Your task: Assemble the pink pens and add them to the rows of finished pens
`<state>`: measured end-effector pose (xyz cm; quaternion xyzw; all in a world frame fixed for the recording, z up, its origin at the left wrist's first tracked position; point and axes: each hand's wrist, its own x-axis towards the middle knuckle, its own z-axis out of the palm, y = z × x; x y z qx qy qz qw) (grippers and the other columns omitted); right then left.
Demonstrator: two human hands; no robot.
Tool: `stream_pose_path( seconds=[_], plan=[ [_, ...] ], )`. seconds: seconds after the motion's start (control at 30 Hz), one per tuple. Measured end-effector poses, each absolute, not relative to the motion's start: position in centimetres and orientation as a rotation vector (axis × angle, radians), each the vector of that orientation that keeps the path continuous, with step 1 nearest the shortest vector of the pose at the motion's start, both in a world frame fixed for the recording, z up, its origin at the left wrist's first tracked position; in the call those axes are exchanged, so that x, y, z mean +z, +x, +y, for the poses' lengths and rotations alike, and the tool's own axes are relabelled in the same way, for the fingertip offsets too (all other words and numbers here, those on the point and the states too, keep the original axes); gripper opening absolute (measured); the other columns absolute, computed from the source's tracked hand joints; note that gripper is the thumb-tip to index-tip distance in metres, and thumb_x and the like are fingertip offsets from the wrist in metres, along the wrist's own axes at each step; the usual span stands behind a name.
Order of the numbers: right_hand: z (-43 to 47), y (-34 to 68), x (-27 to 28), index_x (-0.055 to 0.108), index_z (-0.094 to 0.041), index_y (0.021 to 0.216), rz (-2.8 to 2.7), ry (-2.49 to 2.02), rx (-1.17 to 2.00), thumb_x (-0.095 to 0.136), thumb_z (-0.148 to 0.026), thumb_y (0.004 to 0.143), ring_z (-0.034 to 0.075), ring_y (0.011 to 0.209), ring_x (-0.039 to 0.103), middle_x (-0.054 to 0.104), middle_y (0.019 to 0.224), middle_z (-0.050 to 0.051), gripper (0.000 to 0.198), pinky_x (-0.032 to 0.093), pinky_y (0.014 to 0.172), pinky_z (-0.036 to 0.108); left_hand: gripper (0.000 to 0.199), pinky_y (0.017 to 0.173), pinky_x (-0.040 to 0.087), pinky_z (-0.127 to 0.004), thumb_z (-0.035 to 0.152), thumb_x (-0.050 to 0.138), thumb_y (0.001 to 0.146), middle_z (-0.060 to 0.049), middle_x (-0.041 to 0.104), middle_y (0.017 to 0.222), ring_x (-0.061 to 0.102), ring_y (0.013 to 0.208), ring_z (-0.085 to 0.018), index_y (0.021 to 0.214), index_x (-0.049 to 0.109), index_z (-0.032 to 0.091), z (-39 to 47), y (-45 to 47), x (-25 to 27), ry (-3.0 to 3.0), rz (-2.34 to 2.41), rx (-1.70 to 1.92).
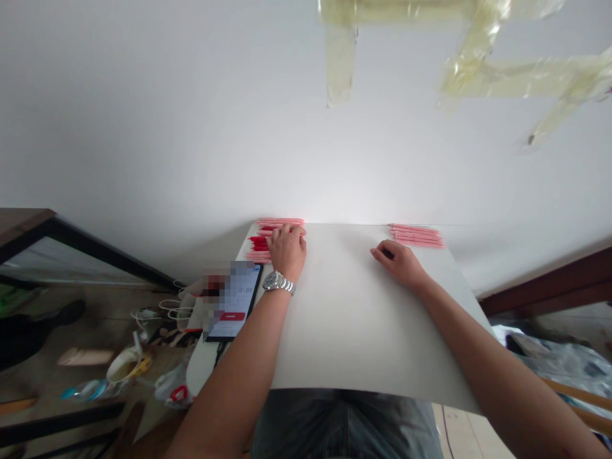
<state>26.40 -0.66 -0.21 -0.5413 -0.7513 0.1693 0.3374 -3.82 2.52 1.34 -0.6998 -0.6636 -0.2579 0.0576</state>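
On the far left corner of the white table lies a bundle of slim, pen-like sticks: pink sticks at the back, red sticks in the middle, and more pink at the front. My left hand, with a watch at its wrist, lies over the bundle's right part, fingers curled down; what is under them is hidden. My right hand rests curled on the table, thumb against the forefinger, nothing visible in it. Just beyond it lies a row of pink sticks at the far right corner.
A phone with a lit timer screen lies at the table's left edge, a cable below it. The white wall stands right behind the table. Cables, a cup and a bottle are on the floor to the left.
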Motion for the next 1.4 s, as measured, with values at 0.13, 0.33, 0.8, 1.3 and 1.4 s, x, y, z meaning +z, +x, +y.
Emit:
stream_pose_path(
  seconds=[0.13, 0.33, 0.8, 1.3, 1.4],
  plan=[
    [-0.7, 26.4, -0.2, 0.054, -0.022, 0.073, -1.956, -1.415, 0.446, 0.053, -0.051, 0.097, 0.015, 0.062, 0.048, 0.055, 0.067, 0.0, 0.038, 0.038, 0.061, 0.03, 0.019, 0.088, 0.039, -0.048, 0.017, 0.055, 0.093, -0.008, 0.069, 0.116, 0.054, 0.108, -0.033, 0.101, 0.068, 0.027, 2.5, -3.8, 1.4, -2.12, -1.982, -0.771],
    [-0.6, 26.5, -0.3, 0.053, -0.022, 0.073, -1.963, -1.418, 0.448, 0.053, -0.052, 0.097, 0.015, 0.062, 0.047, 0.054, 0.067, 0.0, 0.039, 0.037, 0.061, 0.03, 0.021, 0.089, 0.039, -0.049, 0.016, 0.055, 0.093, -0.008, 0.07, 0.115, 0.054, 0.108, -0.034, 0.104, 0.069, 0.027, 2.5, -3.8, 1.3, -2.123, -1.982, -0.775],
    [-0.6, 26.4, -0.2, 0.054, -0.022, 0.073, -1.945, -1.422, 0.46, 0.054, -0.052, 0.097, 0.015, 0.061, 0.048, 0.054, 0.066, -0.001, 0.038, 0.037, 0.06, 0.03, 0.024, 0.09, 0.041, -0.051, 0.016, 0.056, 0.091, -0.009, 0.069, 0.117, 0.055, 0.109, -0.035, 0.104, 0.074, 0.027, 2.6, -3.8, 1.2, -2.12, -1.991, -0.766],
    [-0.6, 26.5, -0.3, 0.056, -0.022, 0.075, -1.951, -1.414, 0.471, 0.053, -0.052, 0.098, 0.016, 0.063, 0.049, 0.057, 0.068, 0.001, 0.038, 0.038, 0.061, 0.03, 0.022, 0.088, 0.04, -0.046, 0.015, 0.056, 0.094, -0.007, 0.071, 0.117, 0.055, 0.108, -0.033, 0.105, 0.071, 0.028, 2.3, -3.8, 2.1, -2.151, -1.924, -0.865],
    [-0.6, 26.5, -0.3, 0.056, -0.021, 0.075, -1.945, -1.427, 0.479, 0.053, -0.051, 0.098, 0.015, 0.063, 0.049, 0.056, 0.068, 0.0, 0.037, 0.037, 0.062, 0.029, 0.022, 0.088, 0.041, -0.046, 0.015, 0.056, 0.095, -0.008, 0.071, 0.116, 0.057, 0.107, -0.032, 0.107, 0.072, 0.026, 2.3, -3.8, 2.3, -2.167, -1.861, -0.956]
  ],
)
